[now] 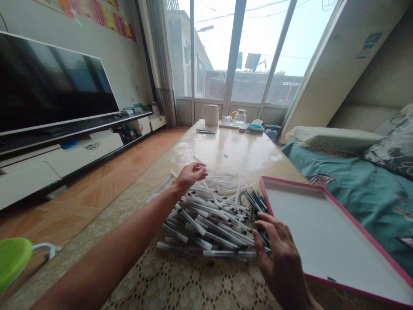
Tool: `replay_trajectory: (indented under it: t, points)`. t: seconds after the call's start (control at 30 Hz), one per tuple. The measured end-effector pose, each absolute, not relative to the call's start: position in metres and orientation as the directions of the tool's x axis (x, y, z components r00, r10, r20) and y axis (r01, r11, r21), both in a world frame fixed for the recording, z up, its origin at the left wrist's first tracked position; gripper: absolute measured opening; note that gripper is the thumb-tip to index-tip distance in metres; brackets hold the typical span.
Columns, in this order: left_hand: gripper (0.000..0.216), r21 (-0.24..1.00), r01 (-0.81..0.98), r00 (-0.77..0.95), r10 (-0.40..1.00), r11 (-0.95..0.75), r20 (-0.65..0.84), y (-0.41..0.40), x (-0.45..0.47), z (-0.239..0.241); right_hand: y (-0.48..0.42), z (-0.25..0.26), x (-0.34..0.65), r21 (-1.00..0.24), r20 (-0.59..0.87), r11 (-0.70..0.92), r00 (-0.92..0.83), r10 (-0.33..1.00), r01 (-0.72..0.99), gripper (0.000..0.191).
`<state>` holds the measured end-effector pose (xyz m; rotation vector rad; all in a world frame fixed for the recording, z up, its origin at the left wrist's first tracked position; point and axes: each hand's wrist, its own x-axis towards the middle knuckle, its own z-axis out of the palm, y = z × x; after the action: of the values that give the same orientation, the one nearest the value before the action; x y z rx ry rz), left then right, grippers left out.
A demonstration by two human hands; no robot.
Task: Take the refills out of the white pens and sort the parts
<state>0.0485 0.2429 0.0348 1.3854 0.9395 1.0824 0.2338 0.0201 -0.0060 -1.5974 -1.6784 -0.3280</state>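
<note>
A big heap of clear pen barrels (209, 215) lies on the long table (226, 150), with a bundle of dark refills (256, 202) at its right side. My left hand (191, 174) reaches over the far left of the heap, fingers curled in a pinch on one clear barrel at the top. My right hand (279, 254) rests at the near right edge of the heap, fingers spread and touching the dark refills and barrels. A shallow white tray with a pink rim (322, 232) sits just right of the heap.
At the table's far end stand a white jug (211, 114), a glass pot (240, 117) and small items. A TV (48, 82) on a low cabinet runs along the left. A bed with a teal cover (361, 185) lies on the right. A green stool (13, 258) is near left.
</note>
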Motion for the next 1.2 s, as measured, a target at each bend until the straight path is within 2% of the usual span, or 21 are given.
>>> replay_trajectory:
  t: [0.13,0.23,0.37,0.5,0.73,0.9,1.1,1.2]
  points:
    - [0.03,0.969,0.114,0.316,0.933,-0.217,0.172,0.252,0.045,0.032,0.02,-0.005,0.234,-0.323,0.68,0.185,0.092,0.728,0.928,0.014]
    - [0.025,0.913,0.265,0.338,0.917,-0.309,0.212,0.246,0.029,0.029,0.019,-0.004,0.233,-0.336,0.673,0.19,0.094,0.734,0.923,0.013]
    - [0.009,0.775,0.484,0.394,0.892,-0.407,0.222,0.232,0.003,0.028,0.019,-0.005,0.232,-0.355,0.647,0.195,0.09,0.757,0.914,0.013]
    - [0.014,0.629,0.599,0.476,0.852,-0.495,0.217,0.229,-0.006,0.03,0.02,-0.008,0.233,-0.366,0.631,0.202,0.083,0.771,0.908,0.013]
    - [0.01,0.445,0.631,0.625,0.756,-0.636,0.195,0.243,0.001,0.03,0.021,-0.011,0.235,-0.368,0.637,0.204,0.086,0.766,0.907,0.013]
    - [0.006,0.373,0.609,0.664,0.707,-0.7,0.243,0.237,0.003,0.036,0.021,-0.009,0.234,-0.385,0.654,0.227,0.09,0.751,0.895,0.013]
    - [0.014,0.333,0.546,0.692,0.638,-0.768,0.337,0.169,0.005,0.06,0.016,-0.005,0.224,-0.368,0.691,0.319,0.028,0.722,0.873,0.022]
    - [0.01,0.265,0.472,0.755,0.541,-0.841,0.371,0.116,0.006,0.053,0.011,-0.001,0.216,-0.316,0.678,0.375,-0.069,0.732,0.872,0.029]
